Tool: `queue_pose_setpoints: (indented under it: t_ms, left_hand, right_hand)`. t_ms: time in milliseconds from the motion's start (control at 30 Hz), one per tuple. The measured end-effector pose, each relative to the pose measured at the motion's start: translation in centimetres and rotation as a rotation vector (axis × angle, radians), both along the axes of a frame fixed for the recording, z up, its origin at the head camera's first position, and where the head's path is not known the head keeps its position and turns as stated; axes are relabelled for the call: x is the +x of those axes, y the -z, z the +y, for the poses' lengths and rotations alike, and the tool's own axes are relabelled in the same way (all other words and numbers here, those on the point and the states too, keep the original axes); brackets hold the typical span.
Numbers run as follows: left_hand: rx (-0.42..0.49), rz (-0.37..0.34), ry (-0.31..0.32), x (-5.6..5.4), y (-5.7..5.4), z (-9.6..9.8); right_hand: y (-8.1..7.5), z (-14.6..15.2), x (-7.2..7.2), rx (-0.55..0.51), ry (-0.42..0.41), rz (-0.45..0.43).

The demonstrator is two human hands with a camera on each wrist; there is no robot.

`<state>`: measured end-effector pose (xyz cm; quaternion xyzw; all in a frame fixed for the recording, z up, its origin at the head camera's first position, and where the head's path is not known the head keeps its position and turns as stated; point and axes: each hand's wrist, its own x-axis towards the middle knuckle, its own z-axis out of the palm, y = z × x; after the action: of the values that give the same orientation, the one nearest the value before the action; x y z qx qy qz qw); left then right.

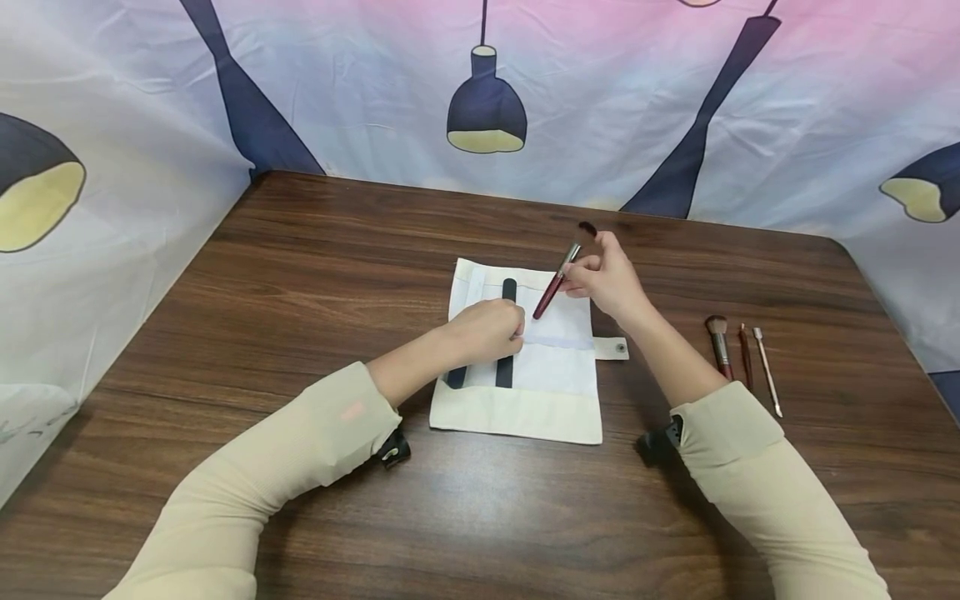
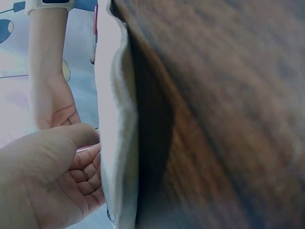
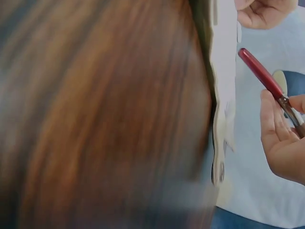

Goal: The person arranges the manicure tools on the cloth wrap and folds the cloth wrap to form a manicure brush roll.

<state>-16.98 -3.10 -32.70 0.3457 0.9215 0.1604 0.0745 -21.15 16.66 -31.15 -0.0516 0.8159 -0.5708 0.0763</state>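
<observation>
A white cloth pouch (image 1: 558,412) lies unfolded on the table, with a snap tab (image 1: 611,348) at its right side. My left hand (image 1: 487,329) bends its fingers over the middle of the pouch and pinches its cloth; the fingertips are mostly hidden. Under that hand runs a black strip (image 1: 505,372), its rounded top showing above the knuckles. A second black strip (image 1: 456,377) is at the pouch's left. My right hand (image 1: 607,279) pinches a makeup brush (image 3: 259,71) by its silver ferrule. Its dark bristles point up and its red handle slants down over the pouch.
Right of my right forearm lie a fluffy makeup brush (image 1: 717,337), a thin reddish stick (image 1: 745,350) and a slim metal tool (image 1: 767,371). The brown wooden table (image 1: 322,250) is bordered by a printed cloth backdrop (image 1: 390,92) behind and at the sides.
</observation>
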Motion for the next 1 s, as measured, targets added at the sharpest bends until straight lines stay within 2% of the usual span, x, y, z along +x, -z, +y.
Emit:
queue_pose_setpoints:
  t_ms: [233, 600, 833, 1000]
  left_hand:
    - [0.014, 0.006, 0.016, 0.0, -0.1, 0.1]
    - [0.005, -0.003, 0.012, 0.0, -0.1, 0.1]
    - [0.003, -0.012, 0.013, -0.1, 0.0, 0.2]
    - [0.012, -0.033, 0.006, -0.2, 0.0, 0.2]
  right_hand:
    - [0.2, -0.8, 0.0, 0.063, -0.068, -0.039]
    - [0.4, -1.8, -0.1, 0.102, -0.09, -0.098]
    - [0.5, -2.2, -0.2, 0.107, -0.064, -0.162]
    - [0.6, -2.4, -0.3, 0.099, -0.088, -0.193]
